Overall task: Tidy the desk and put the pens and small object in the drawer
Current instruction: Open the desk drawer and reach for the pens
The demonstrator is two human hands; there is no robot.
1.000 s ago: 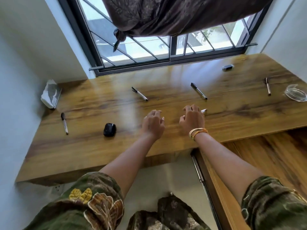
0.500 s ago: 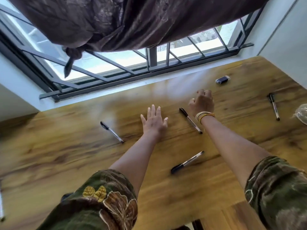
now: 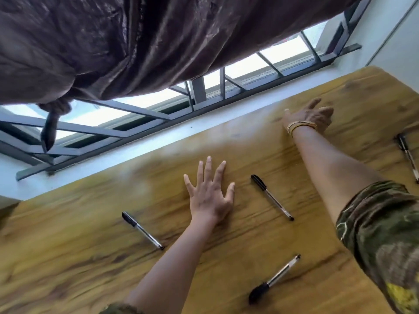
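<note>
Several black-capped pens lie scattered on the wooden desk (image 3: 68,257): one pen (image 3: 141,230) left of my left forearm, one pen (image 3: 272,197) between my arms, one pen (image 3: 274,279) near the front, and one pen (image 3: 408,159) at the right edge. My left hand (image 3: 208,193) lies flat on the desk with its fingers spread, holding nothing. My right hand (image 3: 310,114) is stretched far toward the back of the desk near the window sill, its fingers extended and blurred. The small dark object is not visible; my right hand covers that spot.
A barred window (image 3: 204,94) runs along the back of the desk, behind a white sill (image 3: 158,141). A dark knotted curtain (image 3: 136,41) hangs low over it. A white wall (image 3: 396,41) closes the right side.
The view has moved closer to the desk and window. My right hand has reached further back and right, over where the small dark object lay. My left hand stays flat on the desk.
</note>
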